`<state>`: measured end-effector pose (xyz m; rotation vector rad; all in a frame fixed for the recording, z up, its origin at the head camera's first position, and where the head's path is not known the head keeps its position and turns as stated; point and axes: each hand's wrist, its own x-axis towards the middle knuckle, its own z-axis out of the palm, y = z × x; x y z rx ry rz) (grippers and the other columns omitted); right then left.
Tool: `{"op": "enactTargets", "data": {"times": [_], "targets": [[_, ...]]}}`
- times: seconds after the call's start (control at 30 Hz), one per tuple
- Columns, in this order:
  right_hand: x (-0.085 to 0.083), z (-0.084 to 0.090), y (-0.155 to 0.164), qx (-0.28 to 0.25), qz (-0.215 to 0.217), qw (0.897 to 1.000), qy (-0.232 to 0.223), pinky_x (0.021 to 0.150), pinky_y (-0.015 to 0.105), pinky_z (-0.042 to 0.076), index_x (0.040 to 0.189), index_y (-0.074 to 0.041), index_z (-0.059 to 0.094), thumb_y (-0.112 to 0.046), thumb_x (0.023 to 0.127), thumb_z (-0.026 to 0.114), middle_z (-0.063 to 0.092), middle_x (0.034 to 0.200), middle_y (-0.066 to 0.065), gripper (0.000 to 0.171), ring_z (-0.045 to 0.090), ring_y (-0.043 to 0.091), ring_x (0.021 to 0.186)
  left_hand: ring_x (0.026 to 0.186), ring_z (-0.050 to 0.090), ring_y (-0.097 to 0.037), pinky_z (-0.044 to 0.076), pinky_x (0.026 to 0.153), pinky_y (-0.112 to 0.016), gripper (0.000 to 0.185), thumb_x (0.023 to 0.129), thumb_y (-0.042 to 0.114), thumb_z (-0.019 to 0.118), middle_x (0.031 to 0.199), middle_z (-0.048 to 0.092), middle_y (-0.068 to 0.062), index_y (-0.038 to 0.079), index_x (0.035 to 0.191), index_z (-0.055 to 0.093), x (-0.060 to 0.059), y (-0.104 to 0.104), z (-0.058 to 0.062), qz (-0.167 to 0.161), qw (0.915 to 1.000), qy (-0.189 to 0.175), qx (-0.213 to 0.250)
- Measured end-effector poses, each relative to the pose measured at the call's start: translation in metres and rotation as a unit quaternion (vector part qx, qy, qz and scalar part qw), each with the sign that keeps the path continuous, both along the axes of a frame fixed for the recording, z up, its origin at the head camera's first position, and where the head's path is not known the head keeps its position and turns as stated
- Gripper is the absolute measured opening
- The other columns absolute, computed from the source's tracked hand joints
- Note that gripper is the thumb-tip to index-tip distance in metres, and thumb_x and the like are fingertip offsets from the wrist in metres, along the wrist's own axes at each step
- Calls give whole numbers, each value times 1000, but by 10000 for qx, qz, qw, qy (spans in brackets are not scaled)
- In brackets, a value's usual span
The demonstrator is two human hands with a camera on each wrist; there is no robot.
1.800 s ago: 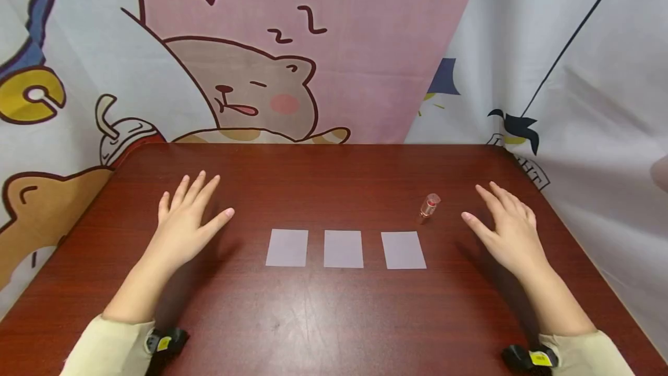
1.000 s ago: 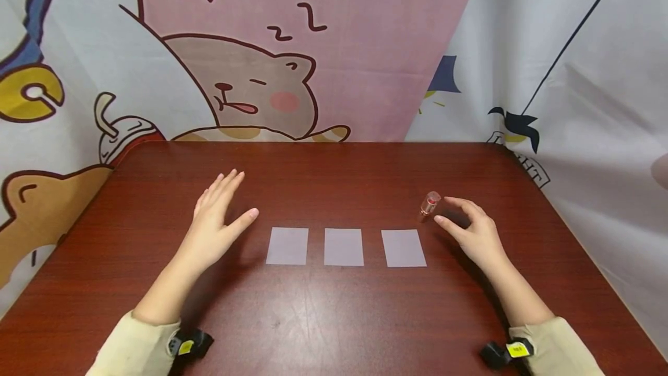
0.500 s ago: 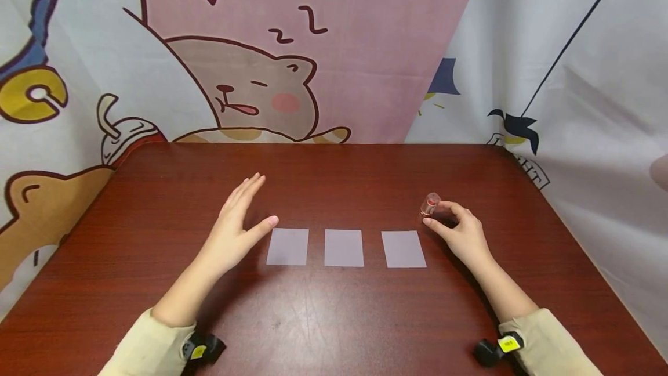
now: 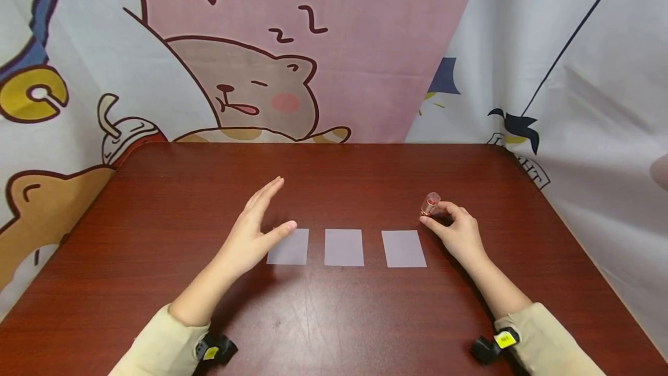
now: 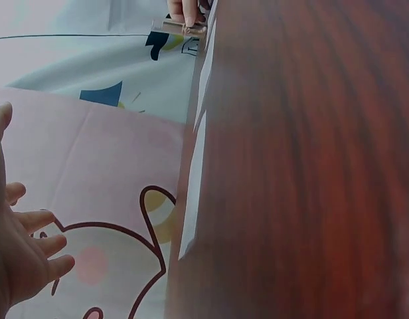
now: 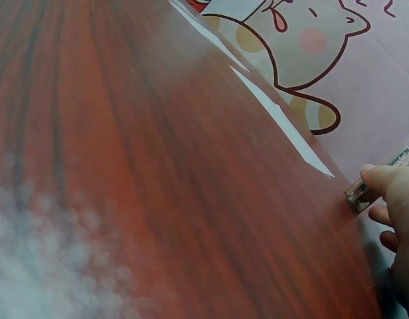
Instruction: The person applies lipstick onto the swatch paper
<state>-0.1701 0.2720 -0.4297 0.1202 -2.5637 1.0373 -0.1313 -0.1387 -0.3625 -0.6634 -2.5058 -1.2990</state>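
Observation:
My right hand (image 4: 461, 235) pinches a small lipstick (image 4: 430, 203) between thumb and fingers, just beyond the right-hand paper square (image 4: 404, 248). The lipstick has a clear cap and a shiny rose-gold base, with red showing inside. In the right wrist view its metallic base (image 6: 358, 197) stands close over the tabletop, partly covered by the thumb. My left hand (image 4: 254, 238) hovers with fingers extended and thumb spread, holding nothing. Its thumb overlaps the left-hand paper square (image 4: 293, 251) in the head view. A third white square (image 4: 343, 247) lies between those two.
The squares lie in a row on a glossy red-brown wooden table (image 4: 334, 312). Behind the table's far edge hangs a cartoon-printed cloth (image 4: 365, 62); more cloth hangs at both sides. Each wrist carries a black strap-on camera (image 4: 487, 349).
My right hand has moved left from the table's right side to the lipstick and closed its fingers on it. My left hand has drifted right, from beside the squares to over the left one.

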Motion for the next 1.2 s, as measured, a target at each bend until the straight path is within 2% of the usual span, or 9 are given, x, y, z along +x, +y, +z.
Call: {"op": "enactTargets", "data": {"times": [0.33, 0.7, 0.93, 1.2], "targets": [[-3, -1, -3, 123, -15, 9996, 244, 72, 38, 42, 97, -2, 67, -15, 78, 80, 67, 88, 14, 27, 58, 27, 86, 139, 25, -16, 24, 108, -52, 75, 86, 28, 73, 152, 31, 3, 21, 150, 33, -1, 14, 2, -193, 9997, -98, 115], [2, 5, -5, 102, 39, 9997, 233, 76, 45, 44, 98, -1, 64, -16, 79, 79, 64, 92, 16, 28, 60, 30, 90, 140, 23, -15, 23, 107, -56, 74, 87, 32, 71, 153, 30, 2, 24, 150, 33, -1, 26, 6, -346, 9991, -183, 138], [6, 13, -10, -70, 155, 9990, 402, 72, 37, 42, 92, -4, 63, -11, 77, 80, 66, 88, 13, 24, 60, 26, 84, 139, 23, -14, 24, 108, -53, 73, 86, 31, 72, 152, 32, 4, 23, 149, 34, -3, 31, 7, -424, 9989, -75, 179], [15, 23, -23, -340, 378, 9969, 598, 67, 28, 40, 94, -4, 65, -6, 76, 80, 63, 86, 8, 23, 56, 22, 80, 139, 24, -14, 24, 107, -54, 72, 86, 30, 72, 151, 33, 2, 22, 148, 36, -3, 36, 11, -455, 9987, -31, 238]]}}
